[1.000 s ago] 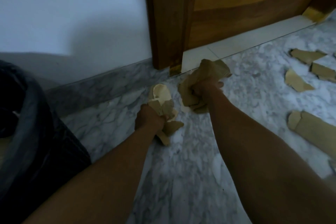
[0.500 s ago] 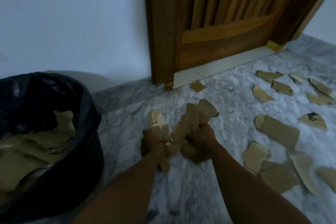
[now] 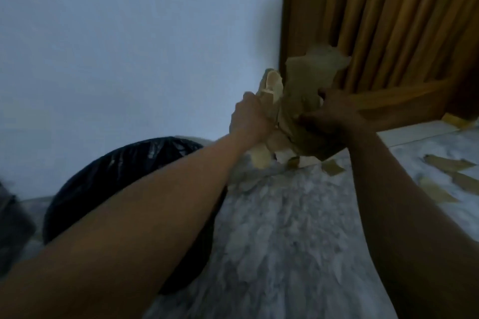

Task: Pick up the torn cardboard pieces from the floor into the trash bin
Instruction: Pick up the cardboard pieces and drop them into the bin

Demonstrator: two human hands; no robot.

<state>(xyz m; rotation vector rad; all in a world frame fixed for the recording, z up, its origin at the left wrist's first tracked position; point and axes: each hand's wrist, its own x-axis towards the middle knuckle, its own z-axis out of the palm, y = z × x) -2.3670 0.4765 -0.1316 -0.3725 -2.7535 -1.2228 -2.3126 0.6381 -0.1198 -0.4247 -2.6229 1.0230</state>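
Bin (image 3: 124,171) stands left by the wall (image 3: 129,46); door (image 3: 388,33) behind right; scraps (image 3: 451,163) (loose) on the floor (image 3: 285,228) right.

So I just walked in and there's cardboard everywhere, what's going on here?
A person is clearing torn cardboard off the floor. Both hands grip one bunched wad of cardboard, the left hand and right hand holding it up in front of the wooden door. The black-lined bin sits lower left, under the left arm. More pieces lie on the floor at the right.
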